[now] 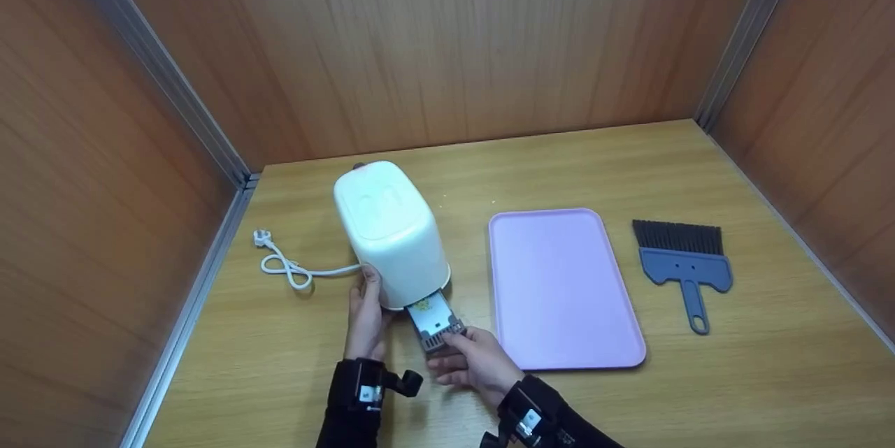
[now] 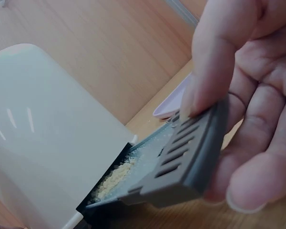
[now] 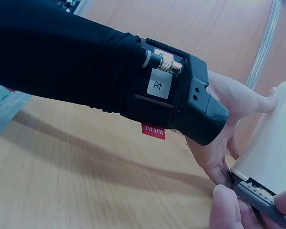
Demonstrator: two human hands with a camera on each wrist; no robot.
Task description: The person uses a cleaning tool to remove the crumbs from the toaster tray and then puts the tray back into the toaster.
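A white toaster (image 1: 391, 231) with a smooth rounded top stands left of centre. From its near end a crumb tray (image 1: 432, 314) sticks partly out, its inner part hidden inside the body. Pale yellow crumbs (image 2: 115, 181) lie on the tray close to the opening. My right hand (image 1: 479, 363) pinches the tray's grey slotted front edge (image 2: 181, 157), thumb on top and fingers below. My left hand (image 1: 365, 319) holds the toaster at its near left corner, with the thumb (image 3: 267, 102) against the side and the other fingers low by the base.
A white cord with a plug (image 1: 262, 238) lies looped left of the toaster. To the right is a lilac tray (image 1: 563, 287), and beyond it a grey-blue brush (image 1: 685, 268) with dark bristles. Wooden panels (image 1: 447, 42) enclose the table (image 1: 762, 392) at the back and sides.
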